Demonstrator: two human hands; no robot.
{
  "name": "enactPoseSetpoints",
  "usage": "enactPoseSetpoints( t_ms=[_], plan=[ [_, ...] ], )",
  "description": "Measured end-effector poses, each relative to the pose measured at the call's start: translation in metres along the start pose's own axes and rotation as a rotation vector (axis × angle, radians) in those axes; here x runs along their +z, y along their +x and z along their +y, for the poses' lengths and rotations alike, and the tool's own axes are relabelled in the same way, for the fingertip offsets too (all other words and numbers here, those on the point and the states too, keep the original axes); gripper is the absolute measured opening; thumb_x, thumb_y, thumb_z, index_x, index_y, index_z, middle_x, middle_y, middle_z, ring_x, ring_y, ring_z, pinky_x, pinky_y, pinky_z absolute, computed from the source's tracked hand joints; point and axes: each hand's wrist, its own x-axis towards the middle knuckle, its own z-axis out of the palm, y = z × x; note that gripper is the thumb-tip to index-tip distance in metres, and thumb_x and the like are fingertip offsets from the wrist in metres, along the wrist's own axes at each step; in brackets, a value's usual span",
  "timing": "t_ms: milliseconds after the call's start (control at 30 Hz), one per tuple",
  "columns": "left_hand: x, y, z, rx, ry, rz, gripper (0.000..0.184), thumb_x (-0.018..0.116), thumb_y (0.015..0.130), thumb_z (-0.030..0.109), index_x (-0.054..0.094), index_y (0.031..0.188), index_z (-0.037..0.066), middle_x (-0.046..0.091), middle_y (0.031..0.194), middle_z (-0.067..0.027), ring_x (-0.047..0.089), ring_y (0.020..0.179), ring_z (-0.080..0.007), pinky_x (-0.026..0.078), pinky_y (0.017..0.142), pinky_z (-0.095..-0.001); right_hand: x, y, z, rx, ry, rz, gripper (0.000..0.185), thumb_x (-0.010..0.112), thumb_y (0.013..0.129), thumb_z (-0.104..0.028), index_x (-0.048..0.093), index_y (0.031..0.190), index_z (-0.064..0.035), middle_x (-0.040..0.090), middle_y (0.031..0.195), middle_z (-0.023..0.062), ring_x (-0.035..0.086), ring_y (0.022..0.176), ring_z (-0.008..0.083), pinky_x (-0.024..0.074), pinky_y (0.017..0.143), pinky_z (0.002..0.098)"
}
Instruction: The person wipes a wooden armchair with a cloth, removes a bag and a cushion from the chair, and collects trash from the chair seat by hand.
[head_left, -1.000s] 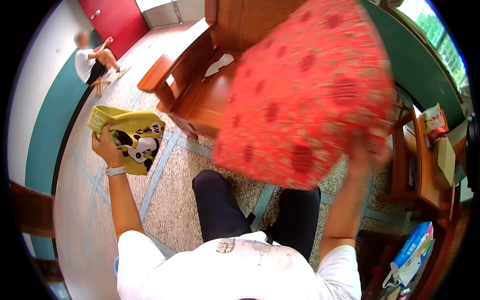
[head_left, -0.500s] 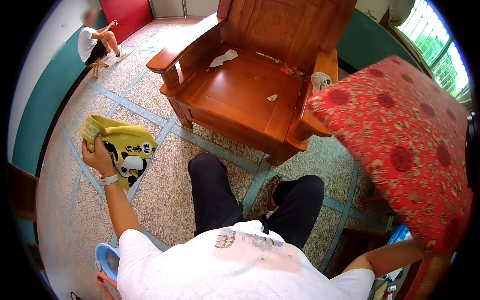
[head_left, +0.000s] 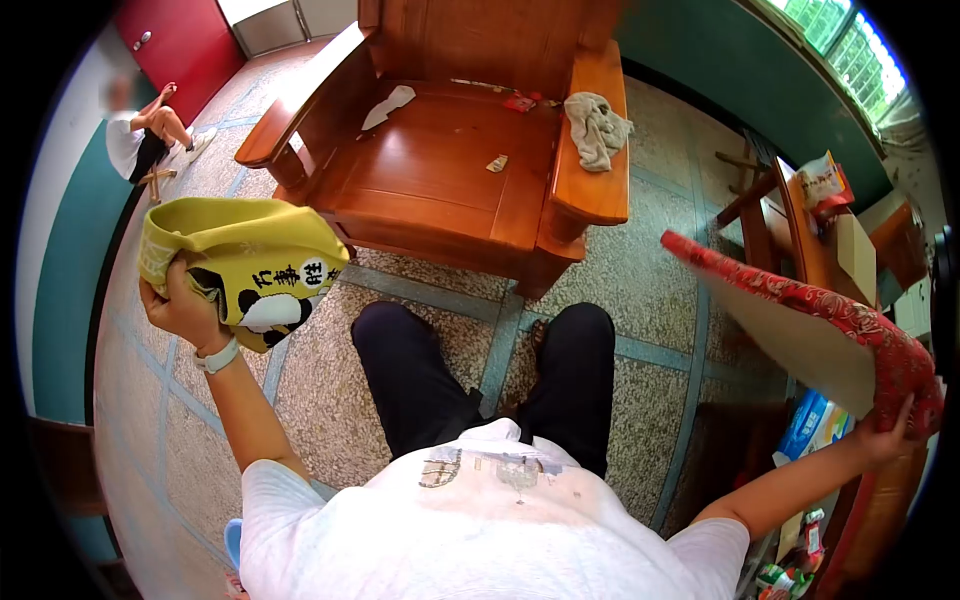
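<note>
- Cushion (head_left: pixel 830 315), red and patterned, pale underneath: tilted at far right, its near corner clamped in the right hand (head_left: pixel 888 435).
- Yellow cloth item (head_left: pixel 255 245) with a panda print: gripped at its gathered side by the left hand (head_left: pixel 188 308).
- Hands: well apart.
- Wooden armchair (head_left: pixel 430 165): ahead, between the two held things; crumpled cloth (head_left: pixel 597 132) on its right armrest.

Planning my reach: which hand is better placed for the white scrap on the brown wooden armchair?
Left hand, probably: nearer the scrap, though holding yellow panda-print cloth. Right hand grips a red patterned cushion farther off.
</note>
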Motion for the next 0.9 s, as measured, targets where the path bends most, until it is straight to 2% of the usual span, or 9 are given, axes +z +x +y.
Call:
enactPoseSetpoints(
  t_ms=[67, 267, 333, 367, 467, 500, 600, 767, 900],
  plan=[
    [0.017, -0.003, 0.018, -0.001, -0.028, -0.004, 0.022, 0.063, 0.075, 0.001, 0.061, 0.097, -0.004, 0.064, 0.094, -0.0068, 0.062, 0.078, -0.0145, 0.051, 0.070, -0.0256, -0.004, -0.005, -0.009, -0.297, -0.403, 0.076, 0.037, 0.071, 0.073, -0.010, 0.067, 0.110, -0.0114, 0.060, 0.114, 0.0200, 0.061, 0.100, 0.0328, 0.0480, 0.087, 0.0380],
    [0.063, -0.029, 0.033, -0.065, -0.200, -0.193, 0.021, 0.061, 0.076, -0.004, 0.060, 0.097, -0.001, 0.063, 0.093, -0.0060, 0.061, 0.079, -0.0135, 0.048, 0.073, -0.0251, -0.018, -0.024, -0.012, 0.016, -0.709, 0.053, 0.041, 0.076, 0.069, -0.013, 0.068, 0.109, -0.0214, 0.067, 0.094, 0.0128, 0.065, 0.086, 0.0266, 0.0508, 0.077, 0.0344],
    [0.074, -0.043, 0.029, -0.086, -0.211, -0.275, 0.019, 0.061, 0.075, -0.004, 0.059, 0.095, -0.001, 0.063, 0.091, -0.0049, 0.060, 0.077, -0.0116, 0.048, 0.072, -0.0240, 0.006, -0.004, -0.063, 0.696, 0.182, 0.512, 0.041, 0.076, 0.071, -0.016, 0.067, 0.109, -0.0285, 0.067, 0.095, 0.0131, 0.064, 0.080, 0.0237, 0.0513, 0.072, 0.0311],
    [0.074, -0.051, 0.024, -0.086, -0.197, -0.338, 0.020, 0.060, 0.077, -0.003, 0.060, 0.097, 0.001, 0.063, 0.091, -0.0045, 0.060, 0.077, -0.0110, 0.047, 0.071, -0.0229, -0.004, -0.013, -0.048, 0.698, 0.178, 0.507, 0.041, 0.076, 0.071, -0.016, 0.067, 0.109, -0.0285, 0.067, 0.095, 0.0131, 0.064, 0.080, 0.0237, 0.0513, 0.072, 0.0311],
    [0.087, -0.080, 0.032, -0.138, -0.190, -0.456, 0.017, 0.059, 0.077, -0.004, 0.059, 0.094, -0.001, 0.063, 0.088, -0.0044, 0.059, 0.075, -0.0102, 0.048, 0.070, -0.0227, -0.043, -0.044, 0.008, 0.145, -0.790, 0.050, 0.048, 0.071, 0.068, -0.014, 0.066, 0.109, -0.0380, 0.064, 0.082, 0.0149, 0.061, 0.067, 0.0286, 0.0506, 0.064, 0.0352],
    [0.093, -0.090, 0.035, -0.150, -0.203, -0.476, 0.017, 0.059, 0.077, -0.004, 0.059, 0.094, -0.001, 0.063, 0.088, -0.0044, 0.059, 0.075, -0.0102, 0.048, 0.070, -0.0227, -0.048, -0.047, 0.012, 0.229, -0.929, -0.009, 0.049, 0.070, 0.068, -0.014, 0.066, 0.109, -0.0409, 0.059, 0.076, 0.0130, 0.059, 0.065, 0.0283, 0.0499, 0.063, 0.0356],
    [0.109, -0.115, 0.046, -0.294, -0.209, -0.548, 0.024, 0.065, 0.070, -0.007, 0.060, 0.092, 0.000, 0.062, 0.082, 0.0000, 0.057, 0.072, -0.0067, 0.047, 0.066, -0.0212, -0.045, -0.054, 0.021, 0.358, -0.691, 0.130, 0.046, 0.070, 0.069, -0.021, 0.065, 0.110, -0.0413, 0.050, 0.067, 0.0105, 0.058, 0.065, 0.0292, 0.0484, 0.061, 0.0377],
    [0.115, -0.146, 0.056, -0.375, -0.273, -0.736, 0.020, 0.063, 0.072, -0.005, 0.060, 0.092, 0.000, 0.061, 0.081, -0.0004, 0.056, 0.074, -0.0074, 0.046, 0.067, -0.0211, -0.054, -0.044, 0.039, -0.040, -1.045, 0.076, 0.043, 0.068, 0.071, -0.018, 0.065, 0.111, -0.0327, 0.058, 0.076, 0.0119, 0.059, 0.070, 0.0265, 0.0476, 0.063, 0.0335],
    [0.117, -0.168, 0.052, -0.485, -0.447, -0.926, 0.028, 0.060, 0.075, -0.004, 0.060, 0.103, -0.004, 0.065, 0.094, -0.0100, 0.064, 0.079, -0.0162, 0.052, 0.071, -0.0268, -0.019, 0.017, -0.064, 0.302, -0.209, 0.575, 0.034, 0.068, 0.074, -0.009, 0.067, 0.107, -0.0139, 0.065, 0.091, 0.0090, 0.061, 0.081, 0.0187, 0.0474, 0.076, 0.0320]
  ],
)
